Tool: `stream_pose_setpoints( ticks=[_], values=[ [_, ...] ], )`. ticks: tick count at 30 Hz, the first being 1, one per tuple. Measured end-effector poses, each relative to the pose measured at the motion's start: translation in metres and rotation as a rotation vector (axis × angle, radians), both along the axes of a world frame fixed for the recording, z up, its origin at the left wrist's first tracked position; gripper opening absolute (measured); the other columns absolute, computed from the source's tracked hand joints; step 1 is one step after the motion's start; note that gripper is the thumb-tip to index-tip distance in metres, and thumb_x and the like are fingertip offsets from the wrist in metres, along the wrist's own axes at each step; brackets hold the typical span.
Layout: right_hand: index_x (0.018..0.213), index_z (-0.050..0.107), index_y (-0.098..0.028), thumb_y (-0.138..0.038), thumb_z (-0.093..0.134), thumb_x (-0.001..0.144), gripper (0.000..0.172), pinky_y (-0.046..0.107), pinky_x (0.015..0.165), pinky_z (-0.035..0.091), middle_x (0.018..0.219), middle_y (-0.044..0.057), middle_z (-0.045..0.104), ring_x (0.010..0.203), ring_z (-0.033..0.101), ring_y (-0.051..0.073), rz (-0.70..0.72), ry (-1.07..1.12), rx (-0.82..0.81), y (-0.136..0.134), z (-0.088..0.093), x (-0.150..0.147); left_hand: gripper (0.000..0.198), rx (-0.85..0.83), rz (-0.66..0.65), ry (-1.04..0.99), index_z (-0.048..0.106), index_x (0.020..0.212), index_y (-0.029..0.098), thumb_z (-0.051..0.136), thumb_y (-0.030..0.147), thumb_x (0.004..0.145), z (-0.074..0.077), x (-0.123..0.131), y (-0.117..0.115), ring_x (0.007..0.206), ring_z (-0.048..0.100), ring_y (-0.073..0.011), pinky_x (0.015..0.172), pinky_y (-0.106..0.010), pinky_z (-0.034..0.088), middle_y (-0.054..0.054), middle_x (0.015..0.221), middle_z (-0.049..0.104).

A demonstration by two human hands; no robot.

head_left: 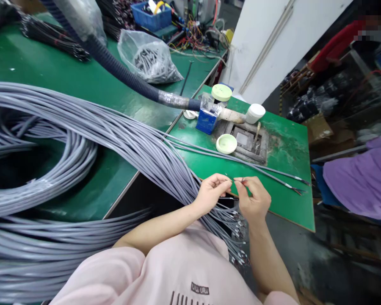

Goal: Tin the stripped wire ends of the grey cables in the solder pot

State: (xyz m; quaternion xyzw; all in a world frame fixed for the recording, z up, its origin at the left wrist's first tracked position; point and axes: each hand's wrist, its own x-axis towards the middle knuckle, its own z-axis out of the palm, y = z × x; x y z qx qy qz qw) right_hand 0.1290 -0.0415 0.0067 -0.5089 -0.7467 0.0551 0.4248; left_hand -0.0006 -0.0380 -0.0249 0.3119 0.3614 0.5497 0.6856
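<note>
We see the left hand and the right hand at lower middle of the frame; their fingers are pinched together on a thin wire; the grey cables come from the left side, over the green worktop, to just beside the hands.

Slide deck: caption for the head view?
Left hand and right hand pinch thin wire ends of grey cables above a green bench.
</note>
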Motion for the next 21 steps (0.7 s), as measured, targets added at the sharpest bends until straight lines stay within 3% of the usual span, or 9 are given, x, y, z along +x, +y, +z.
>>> stream_pose_setpoints(
  ticks=[3,7,10,14,17,21],
  values=[
    [0.076,0.063,-0.020,-0.030,0.052,0.092,0.022,0.031,0.072,0.049,0.079,0.005,0.068,0.075,0.063,0.018,0.001,-0.044,-0.016,0.024,0.014,0.002,0.035,0.117,0.011,0.154,0.063,0.080,0.016,0.071,0.049,0.071,-0.001,-0.013,0.008,0.054,0.050,-0.0077,0.054,-0.021,0.040,0.001,0.063,0.060],
    [0.070,0.061,-0.019,-0.031,0.052,0.090,0.025,0.028,0.065,0.042,0.071,0.003,0.060,0.067,0.056,0.016,0.004,-0.142,-0.071,0.075,0.027,0.009,0.017,0.433,0.126,0.610,0.067,0.082,0.018,0.062,0.034,0.083,-0.009,-0.043,0.024,0.062,0.052,-0.0109,0.063,-0.024,0.041,0.000,0.068,0.061],
    [0.063,0.059,-0.017,-0.027,0.054,0.087,0.026,0.027,0.060,0.035,0.066,0.002,0.055,0.064,0.050,0.015,0.000,-0.292,-0.171,0.115,0.029,0.009,0.016,0.604,0.192,0.911,0.067,0.085,0.020,0.055,0.029,0.088,-0.024,-0.059,0.035,0.069,0.055,-0.0138,0.069,-0.027,0.040,-0.002,0.072,0.063],
    [0.062,0.061,-0.016,-0.024,0.055,0.085,0.025,0.028,0.059,0.029,0.068,0.003,0.056,0.065,0.048,0.015,0.003,-0.516,-0.315,0.151,0.025,0.000,0.019,0.757,0.143,1.246,0.068,0.089,0.021,0.051,0.029,0.090,-0.046,-0.060,0.040,0.071,0.054,-0.0166,0.065,-0.030,0.032,-0.005,0.074,0.065],
    [0.067,0.066,-0.015,-0.023,0.055,0.085,0.022,0.028,0.058,0.026,0.071,0.004,0.060,0.065,0.049,0.015,0.005,-0.639,-0.389,0.163,0.022,-0.008,0.020,0.853,0.166,1.373,0.068,0.091,0.021,0.050,0.029,0.090,-0.055,-0.056,0.040,0.070,0.053,-0.0168,0.063,-0.032,0.027,-0.005,0.073,0.066],
    [0.074,0.070,-0.016,-0.026,0.053,0.086,0.023,0.028,0.058,0.027,0.078,0.007,0.066,0.071,0.055,0.018,-0.006,-0.756,-0.463,0.172,0.021,-0.016,0.017,0.951,0.247,1.427,0.066,0.091,0.020,0.050,0.026,0.091,-0.055,-0.056,0.040,0.068,0.053,-0.0157,0.062,-0.032,0.027,-0.003,0.072,0.066]
  ],
)
